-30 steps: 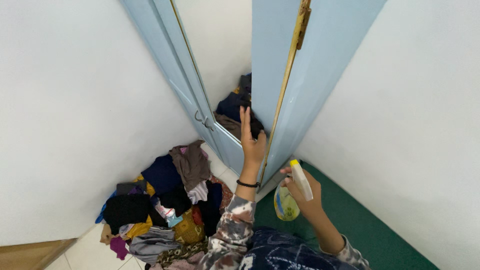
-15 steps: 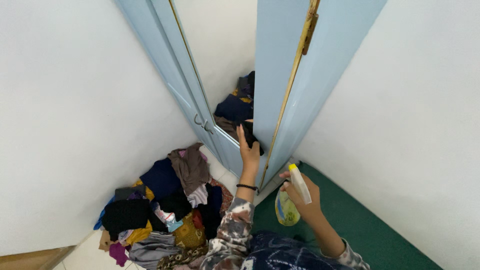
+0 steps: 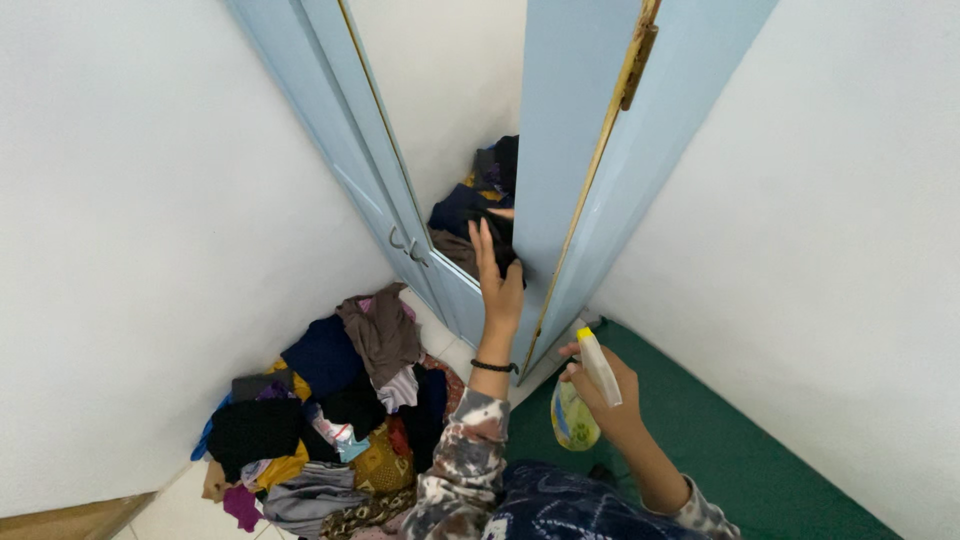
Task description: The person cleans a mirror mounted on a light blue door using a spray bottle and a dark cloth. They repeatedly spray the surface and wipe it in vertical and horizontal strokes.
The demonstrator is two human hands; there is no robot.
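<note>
Fingers (image 3: 484, 245) of left hand (image 3: 497, 285) pressed flat, apparently on dark cloth (image 3: 505, 258), against pale-blue wardrobe door (image 3: 560, 140). Right hand (image 3: 605, 392) lower, clamped round spray bottle (image 3: 582, 395), long axis upright, nozzle toward door; left hand nearer door.

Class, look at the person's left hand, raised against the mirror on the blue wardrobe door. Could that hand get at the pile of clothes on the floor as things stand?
Probably yes. The left hand presses a dark cloth on the mirror, and the pile of clothes lies below and to its left with nothing between; it would have to come down.
</note>
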